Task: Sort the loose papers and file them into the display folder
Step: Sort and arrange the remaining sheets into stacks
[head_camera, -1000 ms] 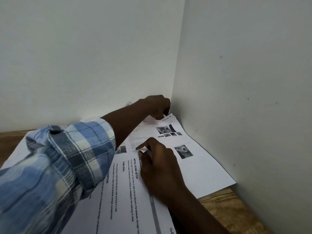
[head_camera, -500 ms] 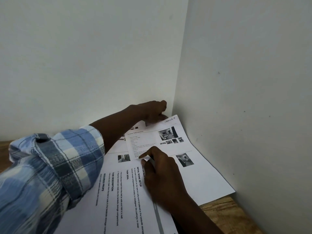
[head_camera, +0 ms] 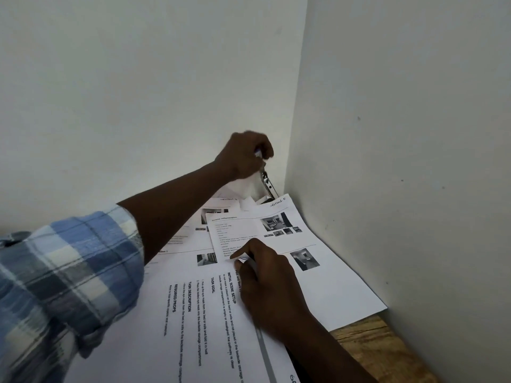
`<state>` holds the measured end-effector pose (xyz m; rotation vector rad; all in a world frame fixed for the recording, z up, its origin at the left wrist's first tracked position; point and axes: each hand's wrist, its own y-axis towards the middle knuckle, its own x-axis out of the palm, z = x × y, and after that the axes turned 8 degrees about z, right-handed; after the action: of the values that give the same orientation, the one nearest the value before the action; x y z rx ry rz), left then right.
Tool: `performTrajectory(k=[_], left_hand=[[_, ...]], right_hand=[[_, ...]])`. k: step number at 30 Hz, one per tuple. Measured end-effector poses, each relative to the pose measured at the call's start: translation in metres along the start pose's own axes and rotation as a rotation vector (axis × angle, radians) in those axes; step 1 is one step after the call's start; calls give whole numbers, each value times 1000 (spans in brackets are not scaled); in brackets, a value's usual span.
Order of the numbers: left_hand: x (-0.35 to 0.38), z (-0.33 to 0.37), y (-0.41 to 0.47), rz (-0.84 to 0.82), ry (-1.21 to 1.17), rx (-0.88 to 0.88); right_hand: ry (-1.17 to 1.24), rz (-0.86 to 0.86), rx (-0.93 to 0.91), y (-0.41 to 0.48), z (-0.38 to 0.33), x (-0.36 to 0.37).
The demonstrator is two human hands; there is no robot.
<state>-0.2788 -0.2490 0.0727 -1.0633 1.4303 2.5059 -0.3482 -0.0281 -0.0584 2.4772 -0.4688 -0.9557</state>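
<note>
Two hands work over the loose papers [head_camera: 154, 322], which lie overlapping on a wooden table [head_camera: 373, 346] pushed into the corner where the far wall [head_camera: 138, 92] meets the right wall [head_camera: 414, 161]. Left arm: stretched far and to the right across the sheets, forearm bare below a rolled blue plaid sleeve [head_camera: 69, 272], with the left hand [head_camera: 243, 157] raised above the paper close to the corner, knuckles up. Right arm: enters from the near right edge, and the right hand [head_camera: 266, 277] lies low on the sheets, palm down. Hard to make out: we cannot pick out the display folder with any certainty; a grey band [head_camera: 264, 352] runs under the right wrist and a dark piece [head_camera: 264, 200] sits in the far corner, but we cannot say what either belongs to. The near edges of the papers are cut off by the frame. Left hand: fingers curled tight round a small pale piece [head_camera: 258, 153]; a metal strip [head_camera: 267, 184] slants down from beneath the hand to the dark piece, and we cannot tell whether strip and pale piece are one thing. Right hand: thumb and forefinger pinch a curled paper corner [head_camera: 243, 259], at the near left corner of the top sheet [head_camera: 326, 277], which has "Section 5" handwritten at its far end; other fingers folded loosely.
</note>
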Motion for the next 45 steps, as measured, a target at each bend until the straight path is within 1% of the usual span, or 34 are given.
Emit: performTrajectory(k=[3,5,6,8,11,13,15,16,18,19,20,22,23,26,27,30,33,35,37,38,41,45], left_hand=[[-26,11,-11,157,-245,-131],[-45,16,-24,245,-362,-198],[-54,18,-30,282,-386,-211],[-71,18,-46,305,-333,-192],[-84,12,-76,202,-58,-84],[-85,2,-101,90,129,-5],[-80,-11,-126,-67,220,32],[-77,-17,-138,-177,231,26],[-73,-24,-157,-425,232,-43],[-74,-27,-164,-525,222,-95],[-79,-27,-168,-584,184,-156],[-93,-26,-172,-608,94,-260],[-100,-27,-172,-610,70,-275],[-110,-29,-177,-642,121,-175],[-106,-31,-181,-616,137,-145],[-92,-38,-191,-464,109,-113],[-102,-41,-184,-449,96,-104],[-119,-37,-174,-433,-74,-162],[-138,-27,-166,-458,-259,-209],[-144,-22,-163,-485,-290,-213],[-145,-7,-158,-601,-277,-191],[-134,4,-156,-653,-151,-123]], right_hand=[[15,1,3,1,2,0],[19,-2,8,1,1,-1],[18,-4,11,2,2,-1],[22,-1,16,2,2,-1],[31,-1,23,2,2,-1],[37,3,32,2,2,-1],[34,-2,46,2,1,-1],[30,-1,47,2,1,-2],[23,4,38,2,1,-2],[24,6,37,2,1,-1],[25,7,38,2,2,-1],[11,2,36,3,3,-1],[3,-1,35,3,3,-1],[34,-8,40,3,0,-4],[47,-11,42,3,-1,-4],[73,-23,51,3,0,-5],[94,-22,42,4,1,-4],[95,-13,39,4,0,-4],[91,-4,30,3,-2,-4],[94,4,22,3,-3,-4],[104,47,-6,1,-5,-6],[116,74,-34,-4,-9,-9]])
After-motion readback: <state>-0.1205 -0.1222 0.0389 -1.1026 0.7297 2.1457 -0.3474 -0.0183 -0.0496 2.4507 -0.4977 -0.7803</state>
